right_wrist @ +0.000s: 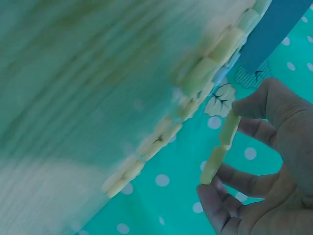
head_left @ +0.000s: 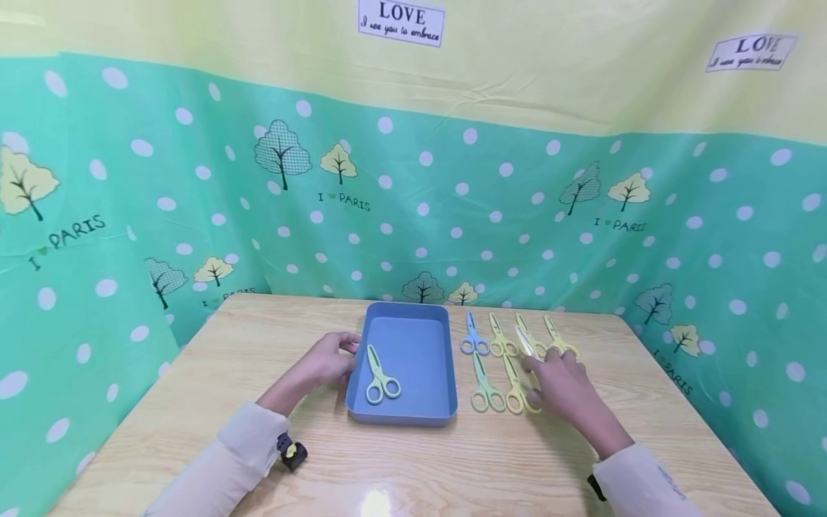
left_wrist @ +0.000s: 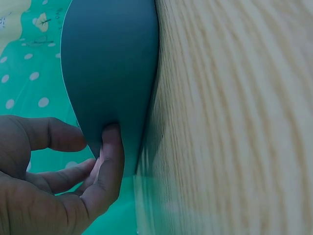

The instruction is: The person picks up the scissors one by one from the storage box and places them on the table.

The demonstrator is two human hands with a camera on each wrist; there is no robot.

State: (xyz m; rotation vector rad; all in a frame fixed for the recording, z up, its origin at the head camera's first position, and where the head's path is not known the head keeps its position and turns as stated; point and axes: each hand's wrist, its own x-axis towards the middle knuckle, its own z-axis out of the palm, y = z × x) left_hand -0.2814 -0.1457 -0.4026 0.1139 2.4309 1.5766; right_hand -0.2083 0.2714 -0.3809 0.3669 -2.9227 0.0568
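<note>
On the left, my left hand (head_left: 331,359) touches the outer side wall of a blue-grey tray (head_left: 443,422). In the left wrist view, a fingertip rests against the tray wall (left_wrist: 112,63) and another lies at the rim. Inside the tray is a pair of green scissors (head_left: 382,386). My right hand (head_left: 562,384) holds yellow scissors (right_wrist: 215,161) by the handles, thumb on one end and fingers on the other; their pale blades (head_left: 525,342) point away and slightly left. They are lifted over the scissors lying on the table, partly hiding these.
Right of the tray lie blue scissors (head_left: 474,339), green scissors (head_left: 487,391) and several yellow scissors (head_left: 502,339) in two rows on the wooden table (head_left: 310,467). A green and yellow patterned curtain (head_left: 452,215) hangs behind and along both sides.
</note>
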